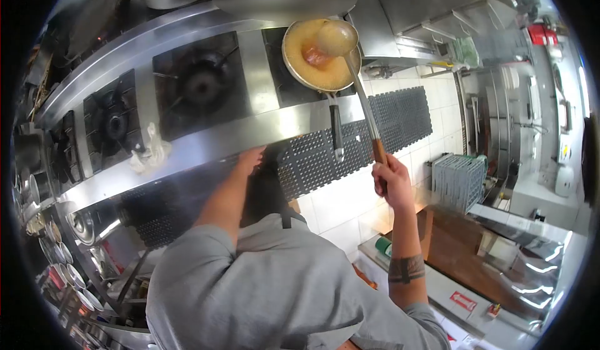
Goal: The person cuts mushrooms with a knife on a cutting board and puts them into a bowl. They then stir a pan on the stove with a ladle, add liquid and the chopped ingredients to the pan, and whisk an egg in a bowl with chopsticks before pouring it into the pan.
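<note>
My right hand point(392, 178) is closed around the wooden grip of a long-handled ladle point(367, 109). The ladle's round bowl is over the right part of a pan point(289, 69) on the stove. Orange-tan sauce point(300, 44) fills the pan, with a redder patch near its middle. The pan's dark handle point(336, 125) points toward me over the stove's front edge; neither hand touches it. My left hand point(252, 160) is low by the stove's front edge, left of the pan handle. Its fingers are small and partly hidden, so what they touch is unclear.
Bare burners point(201, 86) line the stove left of the pan. A crumpled whitish cloth or plastic point(151, 152) lies on its front ledge. Black perforated mats point(400, 119) cover part of the tiled floor. A grey crate point(459, 181) and a counter point(462, 300) are to the right.
</note>
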Demonstrator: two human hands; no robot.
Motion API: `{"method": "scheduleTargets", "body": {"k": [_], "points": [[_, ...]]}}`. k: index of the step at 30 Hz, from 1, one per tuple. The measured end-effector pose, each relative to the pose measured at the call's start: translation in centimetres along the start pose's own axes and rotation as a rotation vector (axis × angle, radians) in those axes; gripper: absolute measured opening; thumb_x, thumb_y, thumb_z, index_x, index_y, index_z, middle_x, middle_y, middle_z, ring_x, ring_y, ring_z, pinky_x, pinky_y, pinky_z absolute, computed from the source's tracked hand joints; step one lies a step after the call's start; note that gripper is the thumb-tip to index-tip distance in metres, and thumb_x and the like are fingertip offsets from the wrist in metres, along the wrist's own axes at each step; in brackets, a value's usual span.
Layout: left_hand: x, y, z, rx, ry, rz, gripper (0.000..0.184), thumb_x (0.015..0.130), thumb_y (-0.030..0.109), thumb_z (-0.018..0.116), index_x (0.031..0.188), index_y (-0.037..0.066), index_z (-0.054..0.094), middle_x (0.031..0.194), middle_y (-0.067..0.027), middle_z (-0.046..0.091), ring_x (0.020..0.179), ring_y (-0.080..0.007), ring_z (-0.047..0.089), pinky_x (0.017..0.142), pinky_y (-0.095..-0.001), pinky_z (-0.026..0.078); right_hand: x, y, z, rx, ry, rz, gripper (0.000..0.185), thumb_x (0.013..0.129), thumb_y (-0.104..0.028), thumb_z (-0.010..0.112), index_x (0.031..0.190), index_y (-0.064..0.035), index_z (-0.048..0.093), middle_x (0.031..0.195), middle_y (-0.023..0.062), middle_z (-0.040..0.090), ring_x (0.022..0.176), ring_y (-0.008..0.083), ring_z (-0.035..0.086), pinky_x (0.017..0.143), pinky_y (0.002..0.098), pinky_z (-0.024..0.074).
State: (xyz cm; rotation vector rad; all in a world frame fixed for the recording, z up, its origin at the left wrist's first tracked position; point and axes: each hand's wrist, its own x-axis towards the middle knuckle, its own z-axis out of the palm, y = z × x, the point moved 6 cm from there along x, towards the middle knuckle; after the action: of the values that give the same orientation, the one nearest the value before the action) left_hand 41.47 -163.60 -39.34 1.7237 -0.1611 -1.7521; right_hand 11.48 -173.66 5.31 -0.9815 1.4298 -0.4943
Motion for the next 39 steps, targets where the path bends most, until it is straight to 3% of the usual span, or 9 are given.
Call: {"method": "scheduleTargets", "body": {"k": [4, 9, 12, 13, 17, 22, 30, 33, 39], "points": [[4.6, -5.7, -1.4, -0.092, -0.177, 0.015, 0.046, 0.102, 0.038, 0.062, 0.14, 0.012, 0.06, 0.136, -0.0082, 0.065, 0.118, -0.0232, 0.065, 0.096, -0.0419, 0.053, 0.4, 1.2, -4.2, -0.318, 0.106, -0.1, 0.05, 0.093, -0.007, 0.066, 0.14, 0.004, 0.053, 0.077, 0.0, 0.056, 0.057, 0.0086, 0.055, 0.049, 0.0242, 0.0452], [3.2, -4.6, -0.9, 0.041, -0.089, -0.167, 0.046, 0.106, 0.039, 0.054, 0.142, 0.011, 0.058, 0.138, -0.0096, 0.065, 0.117, -0.0221, 0.067, 0.098, -0.0398, 0.052, 6.1, 7.0, -8.5, -0.455, 0.119, -0.036, 0.026, 0.086, 0.003, 0.066, 0.108, -0.0039, 0.056, 0.081, 0.0042, 0.059, 0.066, 0.0128, 0.057, 0.062, 0.0286, 0.0506], [3.9, -4.9, -1.3, -0.022, -0.165, -0.006, 0.045, 0.106, 0.039, 0.054, 0.14, 0.011, 0.058, 0.139, -0.011, 0.064, 0.119, -0.0232, 0.066, 0.098, -0.0392, 0.053, 9.4, 3.4, -9.1, -0.846, 0.264, -0.338, 0.032, 0.084, -0.002, 0.069, 0.114, -0.0052, 0.058, 0.079, 0.0126, 0.06, 0.065, 0.0239, 0.057, 0.064, 0.0378, 0.0483], [3.8, -4.9, -1.4, -0.077, -0.101, -0.025, 0.045, 0.106, 0.04, 0.053, 0.14, 0.011, 0.058, 0.138, -0.0109, 0.064, 0.119, -0.0235, 0.066, 0.098, -0.039, 0.053, 10.3, 2.4, -9.2, -0.914, 0.242, -0.195, 0.042, 0.088, -0.005, 0.068, 0.128, -0.0052, 0.056, 0.103, 0.0223, 0.07, 0.093, 0.0413, 0.07, 0.081, 0.0475, 0.0546], [3.9, -7.0, -1.6, 0.093, -0.095, 0.275, 0.044, 0.106, 0.041, 0.054, 0.139, 0.012, 0.057, 0.137, -0.0087, 0.065, 0.118, -0.0232, 0.067, 0.097, -0.0383, 0.053, 15.2, -0.6, -12.1, -0.966, 0.201, -0.587, 0.06, 0.088, -0.005, 0.068, 0.146, -0.0081, 0.052, 0.12, 0.0221, 0.067, 0.098, 0.0398, 0.069, 0.082, 0.047, 0.0553], [4.3, -8.3, -0.9, -0.414, 0.074, 0.135, 0.042, 0.105, 0.039, 0.056, 0.139, 0.015, 0.056, 0.128, -0.0045, 0.07, 0.109, -0.0217, 0.071, 0.093, -0.0374, 0.053, 17.4, -3.9, -14.2, -1.007, -0.001, -0.568, 0.073, 0.085, 0.002, 0.064, 0.155, -0.0109, 0.048, 0.088, 0.015, 0.069, 0.071, 0.0243, 0.068, 0.066, 0.0349, 0.0541], [6.2, -9.9, -0.5, -0.166, 0.437, 0.392, 0.034, 0.09, 0.016, 0.07, 0.123, 0.007, 0.066, 0.113, -0.0057, 0.074, 0.099, -0.0177, 0.07, 0.083, -0.0355, 0.054, 13.1, 0.3, -13.1, 0.133, -0.493, 0.637, 0.071, 0.082, 0.005, 0.055, 0.15, -0.0134, 0.045, 0.061, 0.0062, 0.046, 0.039, 0.0155, 0.041, 0.036, 0.031, 0.0375], [3.2, -8.6, 1.7, -0.711, 0.425, 0.276, 0.036, 0.091, 0.019, 0.07, 0.124, 0.006, 0.068, 0.114, -0.0048, 0.074, 0.101, -0.0165, 0.068, 0.087, -0.0359, 0.052, 13.9, 0.7, -14.8, 0.15, -0.551, 0.68, 0.068, 0.084, 0.003, 0.054, 0.15, -0.014, 0.046, 0.061, 0.006, 0.045, 0.039, 0.0154, 0.04, 0.036, 0.0311, 0.0371], [-0.1, -6.6, 5.0, -0.529, 0.618, 0.197, 0.046, 0.09, 0.026, 0.075, 0.13, 0.005, 0.066, 0.105, -0.0026, 0.073, 0.09, -0.0139, 0.065, 0.078, -0.0325, 0.049, 17.2, -1.5, -17.8, -0.162, -0.521, 0.227, 0.06, 0.089, 0.001, 0.052, 0.147, -0.0111, 0.051, 0.06, 0.0083, 0.048, 0.039, 0.0168, 0.043, 0.035, 0.0309, 0.0371]]}}
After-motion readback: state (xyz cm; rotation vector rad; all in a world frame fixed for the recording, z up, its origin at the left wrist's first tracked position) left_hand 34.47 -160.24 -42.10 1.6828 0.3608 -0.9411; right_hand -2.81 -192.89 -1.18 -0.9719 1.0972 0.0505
